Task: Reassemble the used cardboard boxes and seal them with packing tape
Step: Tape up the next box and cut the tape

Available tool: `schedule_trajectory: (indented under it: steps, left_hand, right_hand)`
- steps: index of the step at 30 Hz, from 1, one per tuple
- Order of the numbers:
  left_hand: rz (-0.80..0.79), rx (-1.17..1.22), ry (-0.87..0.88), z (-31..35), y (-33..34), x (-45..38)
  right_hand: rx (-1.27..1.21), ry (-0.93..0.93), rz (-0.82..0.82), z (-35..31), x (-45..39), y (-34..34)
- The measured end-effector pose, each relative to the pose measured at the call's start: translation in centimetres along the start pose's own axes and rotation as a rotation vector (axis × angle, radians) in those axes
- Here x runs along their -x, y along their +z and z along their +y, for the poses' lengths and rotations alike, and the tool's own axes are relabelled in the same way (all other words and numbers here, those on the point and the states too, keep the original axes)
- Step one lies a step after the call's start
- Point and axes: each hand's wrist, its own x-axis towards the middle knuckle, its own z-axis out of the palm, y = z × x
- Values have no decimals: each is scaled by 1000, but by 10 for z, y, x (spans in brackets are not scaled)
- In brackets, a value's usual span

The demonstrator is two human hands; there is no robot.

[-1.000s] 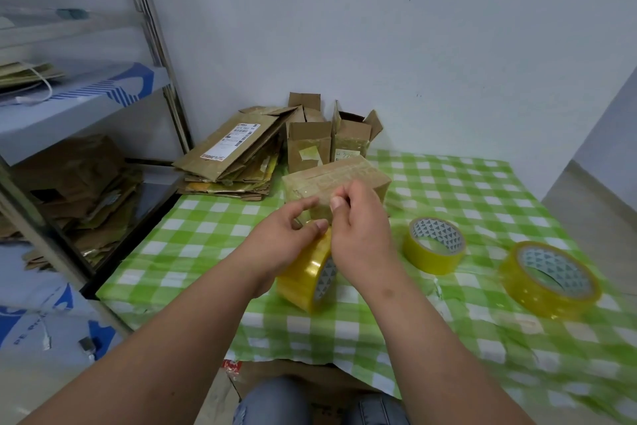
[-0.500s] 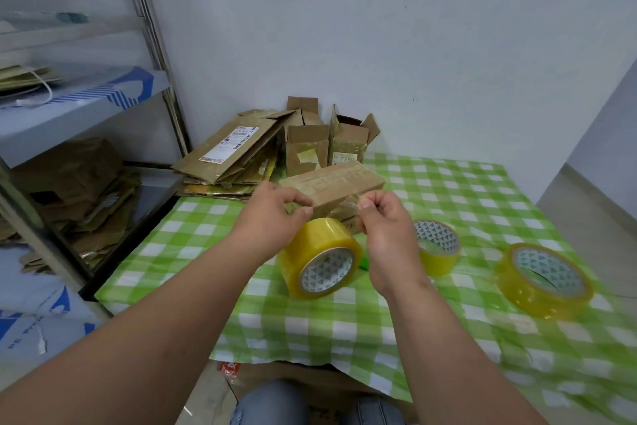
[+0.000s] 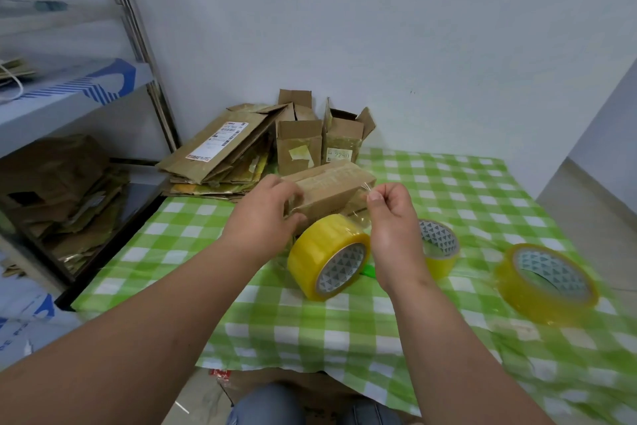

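Note:
A small closed cardboard box (image 3: 332,188) lies on the green checked tablecloth (image 3: 344,328). In front of it a yellow packing tape roll (image 3: 329,259) is upright on its edge. My left hand (image 3: 267,217) curls round the roll's upper left rim, fingers close to the box's left end. My right hand (image 3: 391,217) pinches the clear free end of the tape, pulled up and to the right of the roll, level with the box's right end.
Two more yellow tape rolls lie flat on the right, one (image 3: 439,247) behind my right wrist, one (image 3: 548,281) near the table's right edge. Flattened boxes (image 3: 220,152) and two open small boxes (image 3: 320,145) sit at the back. A metal shelf (image 3: 69,93) stands to the left.
The roll has turned so its core faces me. My right hand has drawn the tape end out to the right, and both hands have moved apart near the box.

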Motion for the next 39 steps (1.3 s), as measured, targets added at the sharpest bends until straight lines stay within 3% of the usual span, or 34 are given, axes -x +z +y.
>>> schedule_trajectory:
  steps: [7,16,24,32,39]
  left_hand:
    - [-83,29,115,-18,-6,-3]
    - [-36,2,238,-27,-6,-4]
    - [-3,204,62,-40,-33,-13]
    - [127,322,-123,-50,-11,3]
    - [165,124,-129,-39,-6,8]
  right_hand:
    - [31,57,48,13,-14,2]
    - [152,35,99,22,-29,2]
    - [114,3,-18,17,-26,-2]
    - [-17,30,70,26,-8,7]
    - [-7,30,102,30,2,4]
